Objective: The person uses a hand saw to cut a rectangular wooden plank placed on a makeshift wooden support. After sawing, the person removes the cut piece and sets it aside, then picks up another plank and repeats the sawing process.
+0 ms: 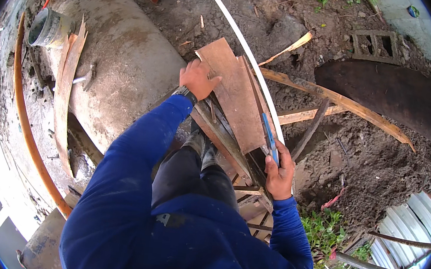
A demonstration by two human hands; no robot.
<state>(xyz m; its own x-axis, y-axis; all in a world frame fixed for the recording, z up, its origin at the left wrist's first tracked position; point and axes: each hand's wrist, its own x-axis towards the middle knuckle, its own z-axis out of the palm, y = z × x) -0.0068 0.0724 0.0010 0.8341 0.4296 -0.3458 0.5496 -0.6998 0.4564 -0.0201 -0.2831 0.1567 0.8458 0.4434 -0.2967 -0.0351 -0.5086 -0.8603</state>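
A brown, thin board (233, 94) with a slanted end lies across a narrow wooden stand (225, 146) in front of my legs. My left hand (198, 80) grips the board's left edge near its far end, thumb over the top face. A dark watch (185, 94) is on that wrist. In my right hand (280, 174), closed beside the board's near right corner, is a slim blue hand tool (269, 135) with a grey metal part. It points away from me along the board's right edge; its exact kind is unclear.
A white pipe-like strip (241, 37) curves past the board's right side. Wood strips (345, 102) and a dark sheet (388, 92) lie on muddy ground at right. At left are a bucket (53, 29), a hammer (87, 77), a split plank (65, 92) and a curved orange pipe (26, 125).
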